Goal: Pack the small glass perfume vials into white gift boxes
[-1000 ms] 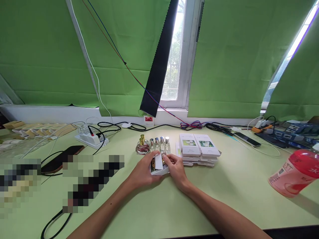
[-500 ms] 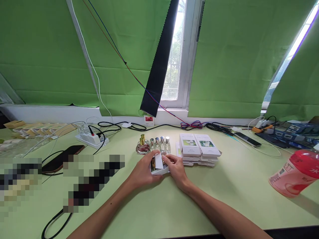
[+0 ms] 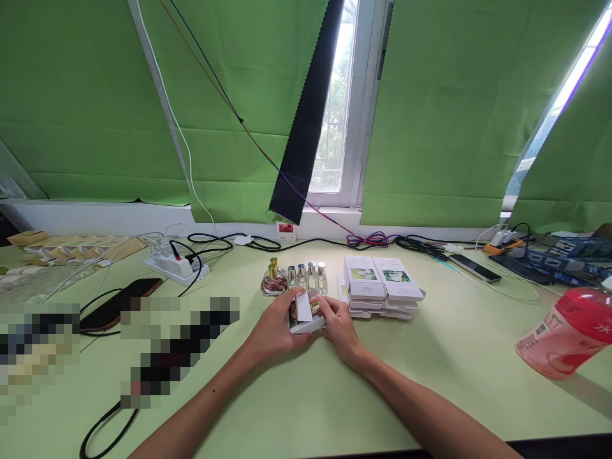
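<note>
- We see a pale green table (image 3: 306,395) running under a window hung with green curtains (image 3: 95,102), a strip of daylight showing where the cloth parts.
- At the middle of the table, our left hand (image 3: 275,328) and right hand (image 3: 340,324) meet around a small white box (image 3: 306,317) that sits low, at or just above the tabletop.
- The left hand's fingers curl around the box's left side, the thumb laid along its top edge; they are gripping it.
- The right hand's fingers are bent against the box's right end, pinching there beside a small gold cap (image 3: 315,307) that shows inside the opened box; we cannot tell whether they grasp the cap itself.
- A white flap (image 3: 303,306) stands up from the box between the two hands.
- Just behind the box stands a row of small clear bottles with silver caps (image 3: 306,275), and at its left end a rounder reddish bottle with a gold top (image 3: 273,282).
- To the right of the hands, close by, lie stacked white boxes with flower pictures (image 3: 382,284).
- Farther left we see a dark phone (image 3: 117,305) lying flat and a white power strip (image 3: 176,266) with black cables.
- At the far right a pink bottle with a red cap (image 3: 567,331) leans in the view.
</note>
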A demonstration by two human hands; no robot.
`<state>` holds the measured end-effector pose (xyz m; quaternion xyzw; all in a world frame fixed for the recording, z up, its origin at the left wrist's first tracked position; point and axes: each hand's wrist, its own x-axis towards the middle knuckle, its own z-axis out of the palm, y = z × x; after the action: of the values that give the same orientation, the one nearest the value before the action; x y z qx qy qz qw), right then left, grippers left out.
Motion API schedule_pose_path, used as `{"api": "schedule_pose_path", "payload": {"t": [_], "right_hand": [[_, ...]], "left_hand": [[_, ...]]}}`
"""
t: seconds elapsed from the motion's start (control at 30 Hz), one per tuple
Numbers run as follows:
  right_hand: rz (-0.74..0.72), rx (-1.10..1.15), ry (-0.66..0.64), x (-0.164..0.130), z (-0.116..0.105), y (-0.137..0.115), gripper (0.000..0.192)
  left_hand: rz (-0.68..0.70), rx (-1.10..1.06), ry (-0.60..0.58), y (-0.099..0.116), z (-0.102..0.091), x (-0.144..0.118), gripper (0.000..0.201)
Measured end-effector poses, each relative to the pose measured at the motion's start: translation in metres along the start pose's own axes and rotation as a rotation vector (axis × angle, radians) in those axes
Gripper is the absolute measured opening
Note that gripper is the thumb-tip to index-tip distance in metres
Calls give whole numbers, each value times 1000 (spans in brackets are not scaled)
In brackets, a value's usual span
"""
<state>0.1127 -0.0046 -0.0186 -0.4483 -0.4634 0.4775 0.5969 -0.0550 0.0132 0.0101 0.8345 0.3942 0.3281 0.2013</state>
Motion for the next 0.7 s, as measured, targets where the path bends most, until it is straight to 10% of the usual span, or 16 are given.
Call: {"api": "schedule_pose_path", "payload": {"t": [0.7], "right_hand": [[68,0,-92,2,-1,-1,49]], "left_hand": [[31,-26,-31,6,-3,0,64]]}}
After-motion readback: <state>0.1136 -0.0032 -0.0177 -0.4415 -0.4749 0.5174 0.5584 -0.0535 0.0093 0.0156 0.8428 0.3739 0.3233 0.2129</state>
